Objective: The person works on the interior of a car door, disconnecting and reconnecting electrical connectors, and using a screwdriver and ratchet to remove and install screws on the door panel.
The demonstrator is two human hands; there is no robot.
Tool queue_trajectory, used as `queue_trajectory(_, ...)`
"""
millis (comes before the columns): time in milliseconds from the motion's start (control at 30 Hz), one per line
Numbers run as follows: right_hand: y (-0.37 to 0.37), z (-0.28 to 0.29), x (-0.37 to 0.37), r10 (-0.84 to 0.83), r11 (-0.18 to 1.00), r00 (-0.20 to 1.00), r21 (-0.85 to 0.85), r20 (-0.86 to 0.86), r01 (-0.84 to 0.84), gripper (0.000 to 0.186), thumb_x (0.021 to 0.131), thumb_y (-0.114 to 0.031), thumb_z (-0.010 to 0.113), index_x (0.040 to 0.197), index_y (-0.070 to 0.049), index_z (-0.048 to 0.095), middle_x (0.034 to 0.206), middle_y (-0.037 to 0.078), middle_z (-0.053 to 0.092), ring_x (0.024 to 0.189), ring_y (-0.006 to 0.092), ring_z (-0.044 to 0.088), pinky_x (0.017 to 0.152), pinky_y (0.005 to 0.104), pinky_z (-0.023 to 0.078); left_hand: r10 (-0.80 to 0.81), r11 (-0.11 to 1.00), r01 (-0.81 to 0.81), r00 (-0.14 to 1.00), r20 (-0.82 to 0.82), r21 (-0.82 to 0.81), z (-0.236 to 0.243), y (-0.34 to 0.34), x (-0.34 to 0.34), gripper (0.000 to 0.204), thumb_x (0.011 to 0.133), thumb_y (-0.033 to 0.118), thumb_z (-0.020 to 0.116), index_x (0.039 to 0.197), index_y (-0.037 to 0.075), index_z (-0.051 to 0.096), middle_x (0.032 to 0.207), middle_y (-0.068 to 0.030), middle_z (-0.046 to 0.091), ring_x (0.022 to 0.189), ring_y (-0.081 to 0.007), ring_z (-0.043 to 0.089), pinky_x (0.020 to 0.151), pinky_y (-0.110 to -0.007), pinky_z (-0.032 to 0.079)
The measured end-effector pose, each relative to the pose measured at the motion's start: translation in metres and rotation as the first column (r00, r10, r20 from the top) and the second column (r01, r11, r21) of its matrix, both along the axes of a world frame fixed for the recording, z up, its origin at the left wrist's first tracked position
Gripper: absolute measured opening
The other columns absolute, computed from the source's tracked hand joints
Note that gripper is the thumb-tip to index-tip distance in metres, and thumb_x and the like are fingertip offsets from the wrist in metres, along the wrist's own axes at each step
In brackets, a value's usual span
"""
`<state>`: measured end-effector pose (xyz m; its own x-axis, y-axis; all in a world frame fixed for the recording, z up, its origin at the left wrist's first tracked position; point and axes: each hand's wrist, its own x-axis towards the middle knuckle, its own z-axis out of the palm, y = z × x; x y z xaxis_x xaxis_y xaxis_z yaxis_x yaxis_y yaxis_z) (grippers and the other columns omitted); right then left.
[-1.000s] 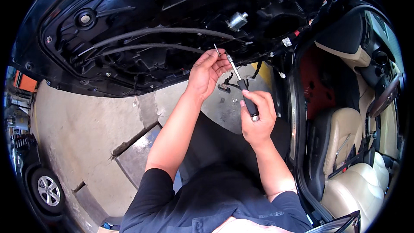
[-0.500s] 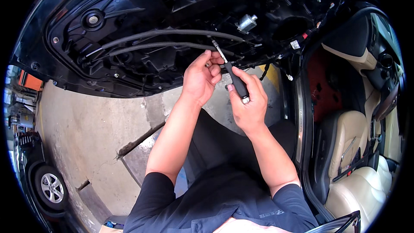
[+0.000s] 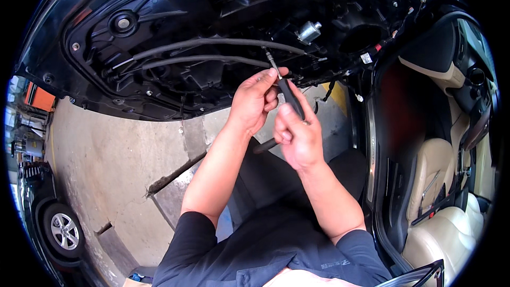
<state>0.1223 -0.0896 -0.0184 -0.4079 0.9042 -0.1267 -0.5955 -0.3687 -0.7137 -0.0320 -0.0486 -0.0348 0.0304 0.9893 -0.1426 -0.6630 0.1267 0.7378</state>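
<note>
A socket driver with a black handle and a metal shaft points up and away, its tip in front of the black inner door panel, just below a sheathed cable. My left hand pinches its shaft between thumb and fingers. My right hand is closed around the handle, thumb bent over it and slightly blurred. A second dark handle sticks out leftward from under my right palm; its other end is hidden. I cannot tell whether the driver's tip touches the panel.
A silver motor-like cylinder juts from the panel, right of the tip. Loose wiring with a white connector hangs near the hinge side. To the right are the door sill and a beige seat; a car wheel stands at far left.
My left fingers have come onto the driver's shaft. My right hand has shifted down and left along the handle, and the second dark handle now shows below it. The view has shifted slightly.
</note>
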Motion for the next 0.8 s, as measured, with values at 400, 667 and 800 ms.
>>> queue_trajectory(400,0.009,0.030,0.009,-0.746,0.456,0.052,0.566,0.664,-0.687,0.077,0.092,-0.004,0.067,0.166,-0.006,0.047,0.074,0.011,0.068,0.062,0.0248,0.073,0.056,0.0394,0.058,-0.079,0.995,0.071,0.989,-0.124,-0.066,0.014,-0.002,-0.009,0.037,0.117,0.036,0.060,0.113,0.001,0.073,0.080,0.0033,0.055,0.067,-0.0054,0.042,0.055,-0.022,0.032)
queue_trajectory(667,0.003,0.005,0.003,-0.141,0.914,0.886,0.402,0.442,-0.055,0.061,0.106,-0.012,0.066,0.164,-0.007,0.047,0.077,-0.003,0.058,0.060,0.0123,0.056,0.058,0.0279,0.048,-0.057,0.997,0.062,0.994,-0.090,0.052,0.011,0.007,-0.008,0.031,0.115,0.028,0.063,0.110,-0.001,0.074,0.078,0.0046,0.051,0.069,-0.0053,0.041,0.060,-0.023,0.035)
queue_trajectory(800,-0.010,0.006,0.002,-0.093,0.991,0.915,0.128,0.392,0.045,0.062,0.107,-0.014,0.068,0.165,-0.008,0.047,0.084,-0.001,0.062,0.061,0.0099,0.054,0.059,0.0244,0.045,-0.088,0.993,0.100,0.983,-0.163,0.067,0.005,0.011,-0.008,0.028,0.114,0.025,0.063,0.113,-0.002,0.073,0.079,0.0042,0.051,0.070,-0.0055,0.041,0.060,-0.023,0.035)
